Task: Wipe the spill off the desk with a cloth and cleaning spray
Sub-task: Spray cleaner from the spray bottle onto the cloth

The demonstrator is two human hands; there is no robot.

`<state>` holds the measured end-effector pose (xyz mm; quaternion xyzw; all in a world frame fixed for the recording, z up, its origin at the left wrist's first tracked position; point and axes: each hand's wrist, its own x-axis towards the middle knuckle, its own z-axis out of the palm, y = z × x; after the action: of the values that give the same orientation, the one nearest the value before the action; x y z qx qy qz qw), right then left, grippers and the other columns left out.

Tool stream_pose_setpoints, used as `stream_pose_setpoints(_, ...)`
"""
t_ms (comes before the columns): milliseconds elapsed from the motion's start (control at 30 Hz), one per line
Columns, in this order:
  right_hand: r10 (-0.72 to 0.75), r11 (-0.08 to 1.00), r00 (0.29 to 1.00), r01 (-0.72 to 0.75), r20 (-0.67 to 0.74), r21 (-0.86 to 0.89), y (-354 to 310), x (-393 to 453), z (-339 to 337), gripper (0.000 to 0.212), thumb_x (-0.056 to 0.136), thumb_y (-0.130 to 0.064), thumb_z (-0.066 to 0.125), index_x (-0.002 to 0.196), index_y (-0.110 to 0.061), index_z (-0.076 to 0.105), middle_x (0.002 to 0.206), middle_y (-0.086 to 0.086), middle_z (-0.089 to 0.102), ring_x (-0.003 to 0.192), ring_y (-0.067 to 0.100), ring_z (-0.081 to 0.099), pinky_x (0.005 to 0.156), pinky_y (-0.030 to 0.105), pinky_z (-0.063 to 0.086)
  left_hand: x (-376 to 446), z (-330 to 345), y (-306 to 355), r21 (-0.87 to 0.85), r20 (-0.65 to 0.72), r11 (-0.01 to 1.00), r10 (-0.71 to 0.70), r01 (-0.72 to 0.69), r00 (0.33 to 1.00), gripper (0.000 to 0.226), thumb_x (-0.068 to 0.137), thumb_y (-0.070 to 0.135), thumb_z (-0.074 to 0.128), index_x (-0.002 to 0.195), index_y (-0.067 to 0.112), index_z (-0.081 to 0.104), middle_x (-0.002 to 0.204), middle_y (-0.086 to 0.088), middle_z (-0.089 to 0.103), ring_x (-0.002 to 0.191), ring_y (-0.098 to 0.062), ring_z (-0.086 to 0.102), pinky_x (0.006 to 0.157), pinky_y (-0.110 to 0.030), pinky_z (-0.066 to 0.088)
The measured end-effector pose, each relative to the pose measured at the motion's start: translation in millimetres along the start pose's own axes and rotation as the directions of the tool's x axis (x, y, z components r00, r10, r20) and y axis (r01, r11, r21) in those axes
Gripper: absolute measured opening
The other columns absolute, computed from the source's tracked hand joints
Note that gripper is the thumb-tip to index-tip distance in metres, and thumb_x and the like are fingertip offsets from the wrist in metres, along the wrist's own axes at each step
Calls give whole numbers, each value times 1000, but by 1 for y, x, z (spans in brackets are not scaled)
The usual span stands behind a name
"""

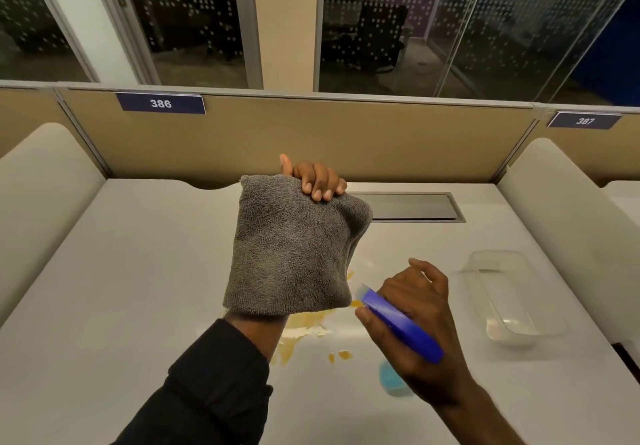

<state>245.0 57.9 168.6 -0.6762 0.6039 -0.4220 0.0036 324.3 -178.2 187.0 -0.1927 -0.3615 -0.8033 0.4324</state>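
Wiping not begun: the yellow spill (304, 326) still lies on the worktop (138, 271), lower centre. Left hand (317, 181) grips the grey cloth (294, 254) aloft; right hand (419, 323) clasps the blue spray bottle (401, 326) beside it.

L hand (317, 179) is reaching up at center, fingers (320, 191) curling shut on the cloth (294, 247), forearm in dark sleeve (207, 385). R hand (412, 320) is hovering lower right, gripping the spray bottle (401, 326), index finger lifting free.
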Motion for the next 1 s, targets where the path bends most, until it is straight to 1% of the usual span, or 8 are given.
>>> stream_pose_setpoints(100,29,999,999,-28,-28,26,11,-3,-4,30,99,-57,46,86,-32,55,81,-28,49,82,1,56,111,43,34,2,-2,3,-7,69,1000,4,-3,998,54,90,45,53,54,10,69,51,-2,66,51,-16,63,60,-27,49)
stream_pose_setpoints(200,70,997,997,-69,-28,40,22,-9,-7,30,99,-60,45,88,-33,54,79,-34,48,81,1,56,102,48,42,4,-4,6,3,118,1000,2,-3,993,55,93,45,48,59,9,70,56,-2,68,56,-16,64,63,-28,49)
stream_pose_setpoints(300,89,995,996,-88,-30,50,28,-12,-9,28,97,-60,47,92,-34,55,88,-40,54,87,-5,58,110,45,35,4,-6,7,11,140,1000,-5,4,990,55,94,45,46,61,9,71,58,-2,69,57,-16,64,65,-28,49)
stream_pose_setpoints(500,30,1000,999,-30,31,-4,16,-11,-2,34,99,-58,47,84,-29,58,79,-19,59,84,3,58,114,47,31,7,-7,4,49,154,999,-25,17,988,56,95,47,44,63,10,72,60,-1,70,60,-15,65,66,-28,50)
stream_pose_setpoints(600,1,1000,1000,-2,17,6,3,-6,4,32,98,-55,51,83,-27,59,79,-17,57,86,4,56,116,45,26,9,-4,0,74,107,997,-31,23,994,55,92,49,48,59,13,71,56,1,68,55,-14,64,63,-27,50)
stream_pose_setpoints(733,-25,1000,1000,25,5,16,-11,6,8,38,100,-54,49,77,-25,55,72,-13,52,78,7,52,106,47,33,6,1,-6,98,11,994,-48,47,999,54,86,53,55,50,14,68,47,3,63,47,-12,60,58,-25,48)
stream_pose_setpoints(900,-60,997,998,59,-11,-54,-15,15,10,42,98,-58,49,79,-23,62,77,-13,59,83,4,54,115,49,28,3,4,-7,81,-41,995,-53,57,998,54,81,53,62,45,13,66,42,2,59,43,-13,57,55,-24,47)
stream_pose_setpoints(1000,-36,997,997,31,-63,-68,-4,14,4,42,100,-54,47,73,-23,56,71,-14,52,76,9,51,103,48,35,0,4,-3,56,-46,998,-31,34,998,53,82,51,62,46,13,65,44,1,59,44,-14,57,56,-25,48)
